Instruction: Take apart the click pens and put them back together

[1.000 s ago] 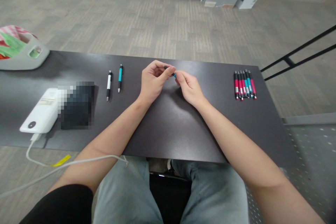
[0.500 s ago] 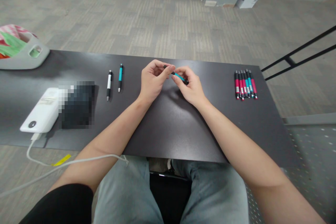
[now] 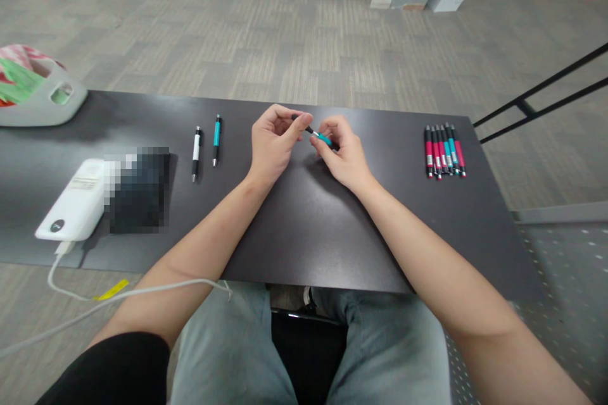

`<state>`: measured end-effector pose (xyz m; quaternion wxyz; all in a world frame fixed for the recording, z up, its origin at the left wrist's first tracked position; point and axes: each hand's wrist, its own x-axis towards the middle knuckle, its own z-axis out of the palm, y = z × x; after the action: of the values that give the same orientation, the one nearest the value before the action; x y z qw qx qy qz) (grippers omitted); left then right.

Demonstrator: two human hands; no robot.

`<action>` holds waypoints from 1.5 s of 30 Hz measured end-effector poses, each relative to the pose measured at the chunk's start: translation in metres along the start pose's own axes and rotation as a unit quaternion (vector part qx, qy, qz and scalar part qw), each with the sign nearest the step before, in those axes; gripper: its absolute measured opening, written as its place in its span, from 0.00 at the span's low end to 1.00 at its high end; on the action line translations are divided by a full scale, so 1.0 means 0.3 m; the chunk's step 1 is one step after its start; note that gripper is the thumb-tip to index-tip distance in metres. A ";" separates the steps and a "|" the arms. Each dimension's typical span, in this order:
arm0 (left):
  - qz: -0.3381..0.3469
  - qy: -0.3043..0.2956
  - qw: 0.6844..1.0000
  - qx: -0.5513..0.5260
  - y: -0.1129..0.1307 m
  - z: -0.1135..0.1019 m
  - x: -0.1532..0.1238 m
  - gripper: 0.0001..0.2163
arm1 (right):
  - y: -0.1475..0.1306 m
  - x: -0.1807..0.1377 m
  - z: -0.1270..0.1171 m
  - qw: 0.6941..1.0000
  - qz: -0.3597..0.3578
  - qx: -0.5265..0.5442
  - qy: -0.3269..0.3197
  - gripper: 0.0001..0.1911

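Observation:
Both of my hands meet above the middle of the black table (image 3: 304,228). My left hand (image 3: 273,142) is closed, pinching the black end of a teal pen (image 3: 323,137) between thumb and fingers. My right hand (image 3: 344,152) is closed round the teal barrel of the same pen. The pen is tilted, held just above the tabletop. To the left lie a white pen (image 3: 196,153) and a second teal pen (image 3: 216,139), side by side. A row of several pink and teal pens (image 3: 444,150) lies at the right.
A white power bank (image 3: 76,199) with a cable (image 3: 109,297) and a blurred dark object (image 3: 137,188) sit at the left. A grey basket (image 3: 35,95) with colourful contents stands at the far left corner. Black rails (image 3: 541,98) run off to the right.
The right hand shifted its grip along the pen, and the teal barrel now shows between the two hands. The left hand has kept its place.

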<state>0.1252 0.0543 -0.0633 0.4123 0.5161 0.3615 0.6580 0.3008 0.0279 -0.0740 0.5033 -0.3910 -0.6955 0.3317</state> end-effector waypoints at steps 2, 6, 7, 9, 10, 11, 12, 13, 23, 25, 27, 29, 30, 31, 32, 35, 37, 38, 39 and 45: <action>-0.006 0.008 1.000 0.007 0.008 -0.003 0.005 0.27 | -0.006 -0.003 -0.003 1.000 0.014 -0.008 0.006 0.15; -0.022 0.022 0.999 0.040 0.037 -0.010 0.021 0.24 | -0.028 -0.004 -0.011 0.998 0.041 -0.045 -0.009 0.17; -0.018 0.028 0.998 0.045 0.044 -0.014 0.027 0.23 | -0.033 -0.003 -0.013 0.997 0.046 -0.056 -0.013 0.18; -0.002 0.049 0.998 0.050 0.052 -0.029 0.045 0.23 | -0.036 -0.002 -0.018 0.996 0.050 -0.075 -0.012 0.19; 0.009 0.063 0.997 0.051 0.053 -0.039 0.056 0.23 | -0.035 0.000 -0.022 0.996 0.049 -0.081 -0.006 0.20; 0.018 0.077 0.995 0.053 0.050 -0.051 0.067 0.23 | -0.032 0.001 -0.025 0.995 0.048 -0.084 0.003 0.20; 0.025 0.088 0.994 0.055 0.046 -0.064 0.078 0.23 | -0.029 0.003 -0.028 0.995 0.048 -0.086 0.012 0.19; 0.029 0.094 0.994 0.056 0.039 -0.077 0.087 0.23 | -0.025 0.005 -0.032 0.995 0.049 -0.087 0.021 0.19; -0.033 0.051 0.998 0.028 -0.004 -0.097 0.090 0.23 | 0.002 0.015 -0.043 0.994 0.064 -0.070 0.052 0.20; -0.040 0.037 0.998 0.035 0.001 -0.092 0.085 0.22 | 0.003 0.015 -0.043 0.994 0.068 -0.068 0.047 0.22; -0.036 0.016 0.998 0.042 0.003 -0.089 0.080 0.23 | 0.002 0.017 -0.043 0.994 0.074 -0.068 0.049 0.24; -0.019 -0.006 0.999 0.035 0.000 -0.087 0.074 0.26 | 0.001 0.018 -0.043 0.994 0.076 -0.066 0.053 0.25; -0.010 -0.014 0.999 0.028 -0.002 -0.086 0.072 0.28 | 0.000 0.019 -0.044 0.994 0.075 -0.064 0.054 0.26; -0.004 -0.019 1.000 0.021 -0.004 -0.085 0.070 0.29 | -0.001 0.020 -0.044 0.994 0.074 -0.062 0.055 0.27; -0.001 -0.020 1.000 0.018 -0.006 -0.084 0.069 0.30 | -0.002 0.021 -0.044 0.994 0.074 -0.061 0.055 0.27; -0.005 -0.021 1.000 0.021 -0.010 -0.081 0.069 0.31 | -0.006 0.022 -0.044 0.994 0.078 -0.060 0.053 0.29; -0.010 -0.026 0.999 0.023 -0.010 -0.082 0.069 0.31 | -0.007 0.022 -0.045 0.994 0.080 -0.061 0.052 0.30; -0.012 -0.029 0.999 0.024 -0.011 -0.083 0.069 0.31 | -0.008 0.022 -0.045 0.994 0.079 -0.060 0.051 0.30; -0.014 -0.033 0.999 0.025 -0.012 -0.085 0.069 0.31 | -0.008 0.022 -0.045 0.994 0.079 -0.059 0.050 0.30; -0.010 -0.047 0.998 0.046 -0.026 -0.100 0.066 0.28 | -0.007 0.020 -0.044 0.994 0.075 -0.056 0.047 0.29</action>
<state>0.0948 0.0742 -0.0689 0.4113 0.5612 0.3772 0.6112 0.3117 0.0331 -0.0658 0.4865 -0.4851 -0.6572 0.3099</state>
